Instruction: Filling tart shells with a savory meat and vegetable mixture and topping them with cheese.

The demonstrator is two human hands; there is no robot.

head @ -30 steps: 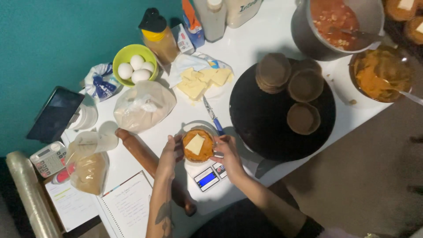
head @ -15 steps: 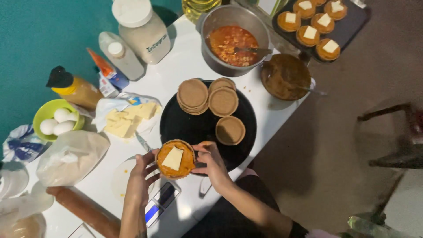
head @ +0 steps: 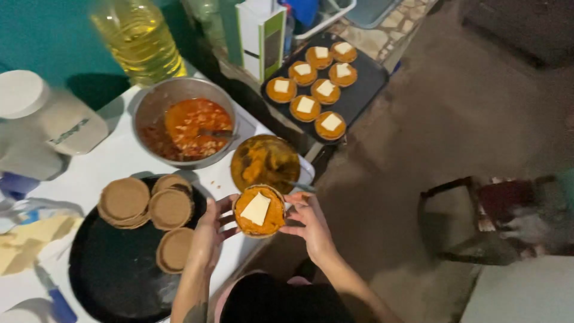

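Note:
Both of my hands hold one round flat dough disc (head: 259, 211) spread with orange filling and topped by a pale cheese slice. My left hand (head: 210, 232) grips its left edge and my right hand (head: 308, 220) its right edge. The disc hovers over the table's front edge, just below a glass bowl of orange filling (head: 265, 161). A dark tray (head: 362, 90) at the upper right carries several similar topped discs.
A black round griddle (head: 113, 263) holds plain brown discs (head: 124, 200). Behind it stand a metal pot of red sauce (head: 179, 122), an oil bottle (head: 139, 39), a white jar (head: 45, 116) and cheese slices (head: 24, 236). A dark chair (head: 484, 218) stands on the floor at right.
My hands have lifted the topped disc off the table and carried it right, toward the tray side. My view has swung right, and the eggs and rolling pin have left the picture.

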